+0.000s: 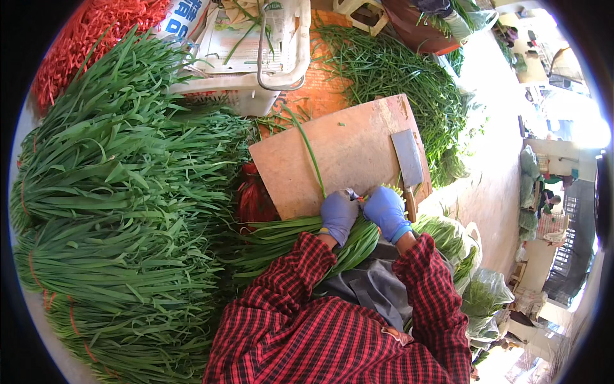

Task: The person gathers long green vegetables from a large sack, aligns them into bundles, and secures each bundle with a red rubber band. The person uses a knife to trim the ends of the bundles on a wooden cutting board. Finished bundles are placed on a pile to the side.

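My left hand point(339, 216), in a blue-purple glove, is closed at the near edge of a wooden board point(331, 149). My right hand point(386, 211), gloved alike, is curled close beside it. Both grip a red tie point(360, 198) on a bunch of garlic chives point(278, 240); only a short piece of the tie shows between the fingers. The bunch's leaves spread left under my left forearm, and its pale ends show beyond my right hand. A cleaver point(407, 158) lies at the board's right side. One loose green stalk point(307, 146) crosses the board.
Tied bunches of chives point(120, 192) are piled at left. Red plastic strips point(96, 43) lie behind them, near a white basket point(259, 96). Loose greens point(398, 72) cover an orange sheet point(326, 72). Bagged greens point(484, 297) stand at right. Another person's gloved hand point(458, 26) is at top right.
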The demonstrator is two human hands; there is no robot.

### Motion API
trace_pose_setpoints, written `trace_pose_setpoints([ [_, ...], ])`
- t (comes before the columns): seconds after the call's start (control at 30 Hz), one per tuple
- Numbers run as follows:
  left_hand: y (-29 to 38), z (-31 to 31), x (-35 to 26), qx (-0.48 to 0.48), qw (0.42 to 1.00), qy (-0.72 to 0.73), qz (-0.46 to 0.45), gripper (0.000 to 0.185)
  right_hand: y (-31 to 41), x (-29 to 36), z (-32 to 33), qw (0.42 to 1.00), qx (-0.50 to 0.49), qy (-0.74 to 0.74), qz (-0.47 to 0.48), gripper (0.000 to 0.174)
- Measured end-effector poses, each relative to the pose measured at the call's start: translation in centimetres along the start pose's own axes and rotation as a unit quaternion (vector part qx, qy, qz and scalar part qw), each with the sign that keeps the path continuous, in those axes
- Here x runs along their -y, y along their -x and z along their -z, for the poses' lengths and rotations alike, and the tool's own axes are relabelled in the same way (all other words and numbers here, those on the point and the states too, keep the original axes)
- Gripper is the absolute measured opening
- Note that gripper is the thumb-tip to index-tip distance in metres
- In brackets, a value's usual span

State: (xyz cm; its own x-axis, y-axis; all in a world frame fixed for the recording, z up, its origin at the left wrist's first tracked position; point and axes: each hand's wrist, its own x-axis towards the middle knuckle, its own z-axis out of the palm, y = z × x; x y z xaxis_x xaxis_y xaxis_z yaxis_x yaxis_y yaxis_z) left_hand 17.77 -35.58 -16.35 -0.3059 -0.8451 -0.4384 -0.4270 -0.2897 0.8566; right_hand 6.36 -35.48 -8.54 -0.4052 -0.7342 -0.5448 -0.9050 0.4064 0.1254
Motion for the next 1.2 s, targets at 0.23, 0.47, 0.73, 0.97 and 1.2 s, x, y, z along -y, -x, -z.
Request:
trace_pose_setpoints([
  [0.23,-0.1,-0.1,-0.2,0.005,1.000,-0.010,0.001,0.014,-0.2,0.0,-0.2,1.000,0.000,0.000,-0.009,0.032],
  [0.47,0.1,-0.1,-0.3,-0.002,0.999,-0.036,-0.003,0.014,0.2,-0.1,0.1,1.000,0.004,0.003,0.021,0.031],
  [0.73,0.0,0.5,-0.6,0.005,1.000,-0.018,-0.007,0.016,0.0,-0.2,0.1,0.999,-0.002,-0.010,0.034,0.029],
  [0.97,0.2,0.3,-0.2,-0.003,0.999,-0.009,-0.032,0.016,-0.3,-0.2,-0.7,1.000,-0.006,0.004,-0.006,0.030],
  [1.2,0.1,-0.3,0.2,-0.006,0.997,-0.056,-0.050,0.017,1.0,0.3,-0.3,0.998,-0.053,-0.019,0.006,0.028],
])
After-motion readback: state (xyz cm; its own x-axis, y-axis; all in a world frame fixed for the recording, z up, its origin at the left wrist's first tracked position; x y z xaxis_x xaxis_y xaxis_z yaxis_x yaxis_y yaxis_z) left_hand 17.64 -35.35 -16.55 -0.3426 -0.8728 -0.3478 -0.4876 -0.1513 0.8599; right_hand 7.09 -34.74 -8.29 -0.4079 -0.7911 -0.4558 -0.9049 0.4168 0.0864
